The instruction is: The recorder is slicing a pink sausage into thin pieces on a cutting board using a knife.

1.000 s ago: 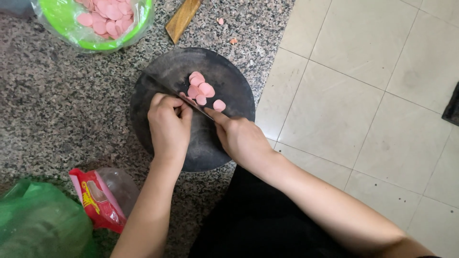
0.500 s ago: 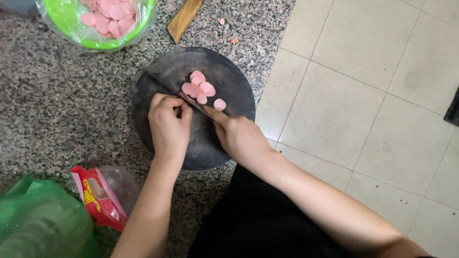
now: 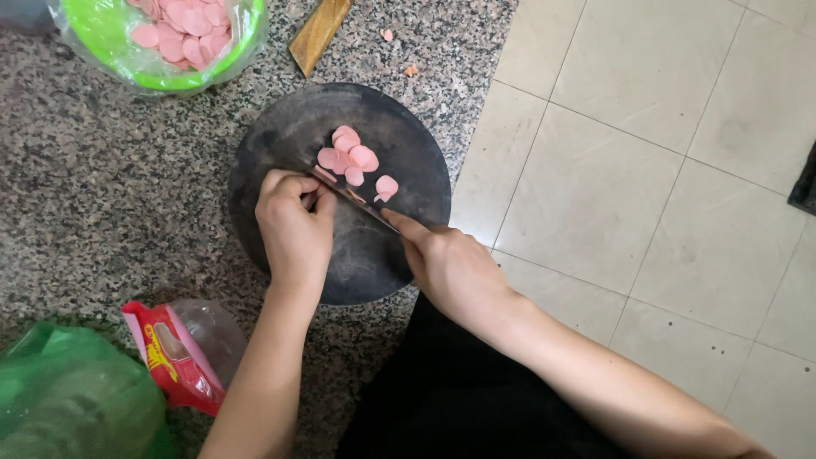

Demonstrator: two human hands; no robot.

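Note:
A round dark chopping board (image 3: 399,136) lies on a speckled granite counter. My left hand (image 3: 293,231) is curled on the board and pins a pink sausage piece, almost hidden under the fingers. My right hand (image 3: 450,268) grips a knife (image 3: 353,197) whose blade lies edge-on just beside my left fingertips. Several thin pink sausage slices (image 3: 353,157) lie on the board beyond the blade.
A green bowl lined with clear plastic (image 3: 161,76) holds many pink slices at the top left. A wooden handle (image 3: 319,32) lies behind the board. A red packet (image 3: 170,361) and a green plastic bag (image 3: 72,399) sit near the counter's front. Tiled floor to the right.
The hands and knife have stayed in nearly the same place on the board; the blade has shifted slightly against the sausage. The slice pile looks unchanged.

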